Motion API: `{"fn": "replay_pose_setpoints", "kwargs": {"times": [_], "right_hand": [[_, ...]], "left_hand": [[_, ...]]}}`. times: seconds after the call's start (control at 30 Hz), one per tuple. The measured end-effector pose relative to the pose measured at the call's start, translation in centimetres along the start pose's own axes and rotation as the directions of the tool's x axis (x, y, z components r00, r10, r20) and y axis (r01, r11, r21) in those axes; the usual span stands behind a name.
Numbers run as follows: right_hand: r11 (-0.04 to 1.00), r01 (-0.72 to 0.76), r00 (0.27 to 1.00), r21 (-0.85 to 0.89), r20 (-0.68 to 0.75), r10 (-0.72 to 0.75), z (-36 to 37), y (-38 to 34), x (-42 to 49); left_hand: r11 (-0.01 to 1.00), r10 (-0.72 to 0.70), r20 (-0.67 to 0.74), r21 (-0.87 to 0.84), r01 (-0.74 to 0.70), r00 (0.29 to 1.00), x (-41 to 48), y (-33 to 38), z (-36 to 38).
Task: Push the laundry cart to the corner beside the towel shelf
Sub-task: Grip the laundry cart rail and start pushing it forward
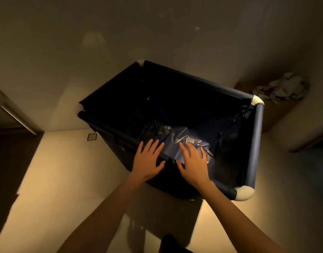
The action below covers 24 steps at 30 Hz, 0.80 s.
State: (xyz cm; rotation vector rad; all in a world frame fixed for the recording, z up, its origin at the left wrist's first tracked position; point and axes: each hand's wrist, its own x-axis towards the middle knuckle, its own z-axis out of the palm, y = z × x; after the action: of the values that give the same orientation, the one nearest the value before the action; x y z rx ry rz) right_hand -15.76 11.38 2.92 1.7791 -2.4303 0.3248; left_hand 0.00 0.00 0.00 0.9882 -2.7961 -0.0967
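The laundry cart (258, 143) is a dark fabric bin with a padded dark-blue rim and white corner caps, seen from above and close to the wall. A shiny dark plastic sheet (177, 137) lies crumpled inside it. My left hand (147, 161) rests flat on the near rim, fingers spread. My right hand (193, 162) lies flat beside it over the same rim, fingers apart and reaching over the plastic. Neither hand is curled around the rim. The towel shelf (277, 114) is a low wooden surface at the right, just past the cart's far right corner.
A crumpled pile of white cloth (284, 86) lies on the shelf. The plain wall (157, 33) stands right behind the cart. A door frame (18, 115) and dark opening are at the left. The pale floor (65, 170) has a small square drain (92, 137).
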Motion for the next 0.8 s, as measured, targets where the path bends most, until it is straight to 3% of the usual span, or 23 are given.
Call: {"fn": "replay_pose_setpoints", "kwargs": {"times": [0.13,0.33,0.6,0.8], "right_hand": [[0.999,-0.008,0.993,0.051,0.115,0.003,3.2,-0.4,1.0],[0.996,-0.049,0.95,0.076,0.312,0.023,7.8,-1.4,1.4],[0.993,-0.089,0.951,-0.078,0.289,0.108,9.3,-2.3,2.3],[0.991,-0.043,0.986,-0.124,0.154,0.062,9.8,-2.5,2.2]], "left_hand": [[0.999,-0.036,0.112,0.024,0.034,0.993,1.4,-2.0,1.6],[0.996,0.06,0.198,0.047,-0.071,0.978,2.9,-5.9,4.2],[0.966,0.257,-0.04,-0.013,-0.258,0.966,4.7,-9.0,6.9],[0.969,0.232,-0.149,-0.045,-0.241,0.961,4.4,-9.2,7.7]]}}
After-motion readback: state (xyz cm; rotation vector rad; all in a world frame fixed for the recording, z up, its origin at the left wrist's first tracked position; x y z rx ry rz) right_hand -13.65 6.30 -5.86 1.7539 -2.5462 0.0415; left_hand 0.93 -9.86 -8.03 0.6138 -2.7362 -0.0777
